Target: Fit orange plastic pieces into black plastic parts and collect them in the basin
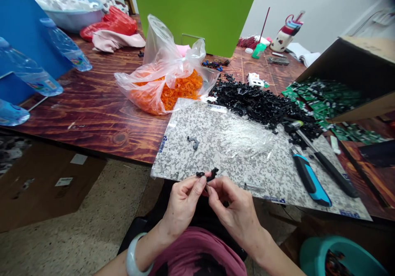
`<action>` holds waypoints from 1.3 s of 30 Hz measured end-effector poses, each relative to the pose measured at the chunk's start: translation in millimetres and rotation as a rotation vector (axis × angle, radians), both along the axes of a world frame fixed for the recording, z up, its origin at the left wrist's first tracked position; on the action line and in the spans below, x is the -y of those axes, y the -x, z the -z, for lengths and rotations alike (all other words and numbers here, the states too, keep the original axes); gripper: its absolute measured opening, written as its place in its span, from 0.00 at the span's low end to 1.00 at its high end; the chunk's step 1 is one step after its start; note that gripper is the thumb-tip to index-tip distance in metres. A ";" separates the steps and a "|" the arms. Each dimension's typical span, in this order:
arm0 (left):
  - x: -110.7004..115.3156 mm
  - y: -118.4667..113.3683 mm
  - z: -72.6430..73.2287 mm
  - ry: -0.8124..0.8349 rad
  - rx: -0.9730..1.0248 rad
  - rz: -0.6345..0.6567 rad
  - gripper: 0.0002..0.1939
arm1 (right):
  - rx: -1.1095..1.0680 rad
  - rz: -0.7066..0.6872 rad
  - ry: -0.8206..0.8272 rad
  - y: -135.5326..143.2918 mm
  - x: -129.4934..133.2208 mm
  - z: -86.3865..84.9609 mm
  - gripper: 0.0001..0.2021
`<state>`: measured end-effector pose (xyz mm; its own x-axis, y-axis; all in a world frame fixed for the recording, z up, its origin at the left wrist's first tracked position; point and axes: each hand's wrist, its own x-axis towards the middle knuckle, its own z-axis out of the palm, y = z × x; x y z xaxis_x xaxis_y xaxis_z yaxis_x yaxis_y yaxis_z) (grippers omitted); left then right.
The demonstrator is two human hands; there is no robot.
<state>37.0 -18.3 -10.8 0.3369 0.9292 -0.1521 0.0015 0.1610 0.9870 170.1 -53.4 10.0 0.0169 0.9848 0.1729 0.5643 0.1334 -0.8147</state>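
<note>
Both hands meet just off the near edge of the speckled stone-patterned board [182, 160]. My left hand [184, 197] is closed, its thumb and fingers pinching a small black plastic part [212, 174]. My right hand [233, 199] pinches the same part from the other side; the fingers hide much of it. Another dark plastic piece [194, 142] lies alone on the board beyond my hands. Farther right on the board are a bundle of thin clear strands [247, 138] and a big heap of black plastic parts [249, 103].
A blue-black utility knife [311, 179] and a hammer [327, 167] lie at the right. Behind the board sits a clear bag of orange pieces [175, 88]. An open carton [364, 66] spills green circuit boards [324, 99]. A teal bucket [311, 251] stands low at the right; plastic bottles [68, 47] are at the left.
</note>
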 end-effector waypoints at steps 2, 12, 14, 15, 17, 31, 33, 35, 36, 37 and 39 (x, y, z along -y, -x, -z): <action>0.2 0.0 0.0 0.000 -0.016 0.004 0.17 | -0.014 0.003 0.023 0.1 0.4 -0.6 0.05; 0.4 -1.8 -1.1 -0.013 -0.032 0.019 0.17 | -0.064 0.025 0.074 0.1 2.2 -0.9 0.06; 0.9 -2.0 -1.0 -0.011 -0.040 0.021 0.17 | -0.078 0.024 0.092 0.0 2.3 -0.6 0.07; 1.2 -2.1 -0.8 -0.008 -0.043 0.023 0.17 | -0.084 0.024 0.099 -0.1 2.3 -0.6 0.07; 1.8 -2.6 0.0 -0.002 -0.044 0.025 0.18 | -0.094 0.025 0.108 -0.5 2.7 -0.7 0.07; 2.6 -8.2 -2.5 -0.053 -0.087 -0.050 0.16 | -0.126 0.080 0.135 4.0 2.5 -3.1 0.07; 0.5 -8.6 -2.4 -0.079 -0.092 -0.068 0.15 | -0.143 0.078 0.127 4.1 2.0 -3.0 0.05; -1.9 -8.8 -2.0 -0.102 -0.101 -0.083 0.14 | -0.166 0.078 0.119 3.2 1.6 -2.5 0.04; -3.0 -8.7 -1.6 -0.112 -0.108 -0.086 0.14 | -0.175 0.078 0.118 2.3 1.2 -2.1 0.04; -3.9 -8.5 -1.2 -0.122 -0.117 -0.085 0.14 | -0.184 0.077 0.122 1.1 0.7 -1.7 0.04; -5.0 -7.5 -0.4 -0.141 -0.139 -0.073 0.15 | -0.209 0.079 0.150 -1.6 -0.9 -1.3 0.04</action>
<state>44.6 -13.3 -10.4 0.2524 0.9658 -0.0593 0.1330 0.0260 0.9908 171.8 -52.5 11.3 0.1147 0.9934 0.0098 0.3854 -0.0354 -0.9221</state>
